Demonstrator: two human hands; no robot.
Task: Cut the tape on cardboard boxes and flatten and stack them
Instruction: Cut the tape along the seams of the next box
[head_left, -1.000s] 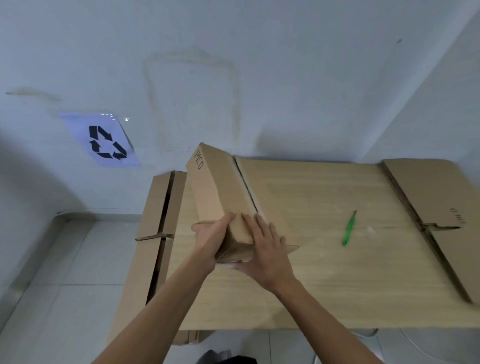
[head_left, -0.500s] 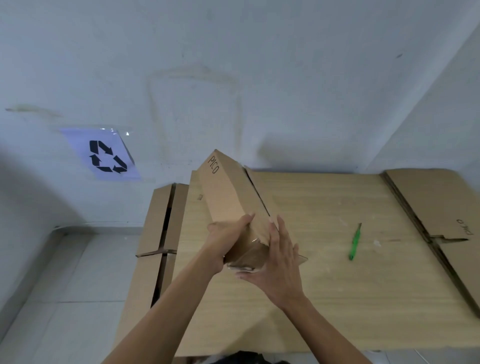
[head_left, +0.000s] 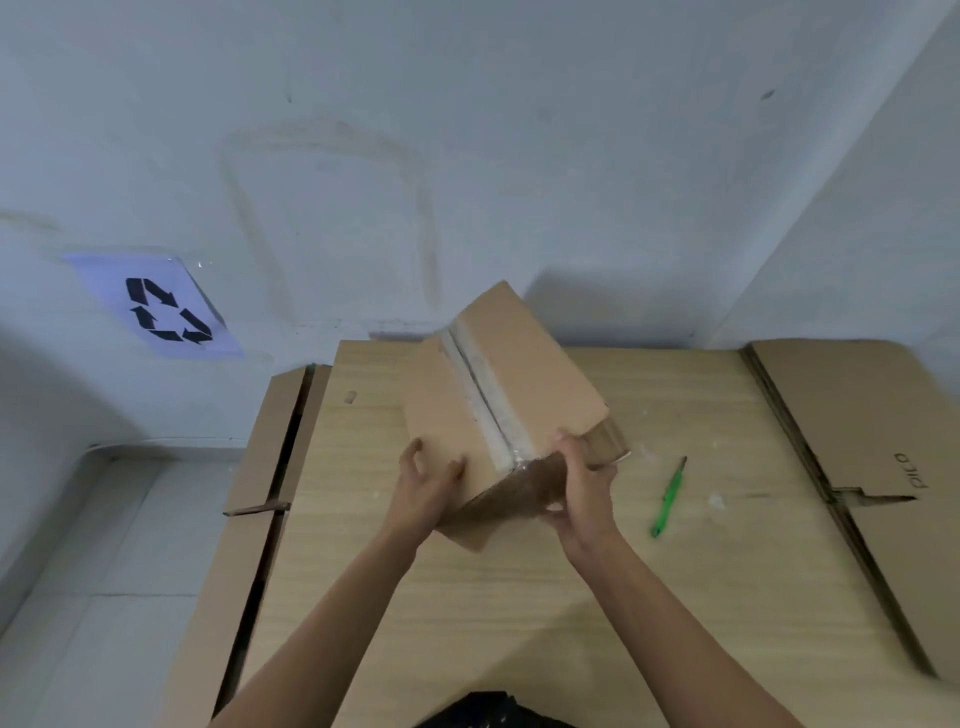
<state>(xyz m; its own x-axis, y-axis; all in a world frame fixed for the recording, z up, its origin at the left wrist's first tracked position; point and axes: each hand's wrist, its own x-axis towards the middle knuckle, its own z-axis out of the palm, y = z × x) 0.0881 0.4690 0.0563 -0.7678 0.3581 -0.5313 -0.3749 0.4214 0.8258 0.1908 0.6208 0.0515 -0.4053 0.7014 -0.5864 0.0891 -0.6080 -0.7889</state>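
A brown cardboard box (head_left: 540, 379) is tilted above the middle of the wooden table (head_left: 597, 597), its taped seam (head_left: 480, 400) facing up toward me. My left hand (head_left: 423, 491) grips the box's near left corner, fingers curled over its top face. My right hand (head_left: 584, 483) grips the near right corner, thumb on top and fingers under the end. A green cutter (head_left: 668, 499) lies on the table to the right of my right hand, apart from it.
Flattened cardboard (head_left: 872, 431) lies on the table's right side. More flattened cardboard (head_left: 249, 525) leans against the table's left edge above the tiled floor. A recycling sign (head_left: 156, 306) hangs on the white wall behind.
The box has been turned so the taped seam faces up instead of the printed side. Both hands shifted their hold to its near corners, and the view moved closer.
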